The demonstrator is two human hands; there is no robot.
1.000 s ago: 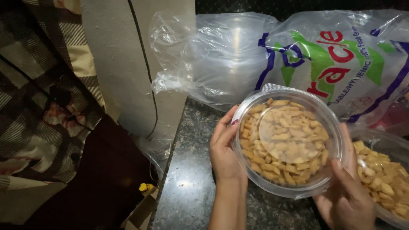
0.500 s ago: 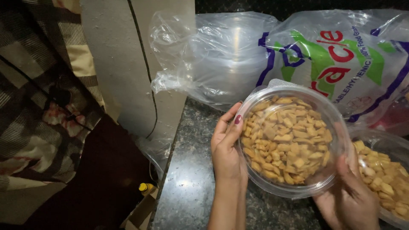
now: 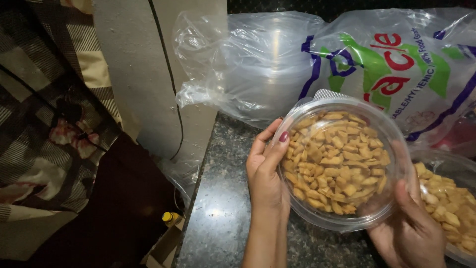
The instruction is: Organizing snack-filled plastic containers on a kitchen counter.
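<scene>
Behind tub (image 3: 342, 164), right hand's fingers (image 3: 402, 164)

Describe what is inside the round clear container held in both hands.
The round clear container is filled with small golden fried snack pieces, seen through its transparent lid. Pieces deeper down are covered by the top layer, so the container's bottom is hidden.

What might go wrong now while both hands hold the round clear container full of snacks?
1. The clear container is tilted and packed with snack pieces; if its lid is not fully seated, they may spill onto the dark counter.
2. The left hand and right hand grip only the rim, so it could slip.
</scene>
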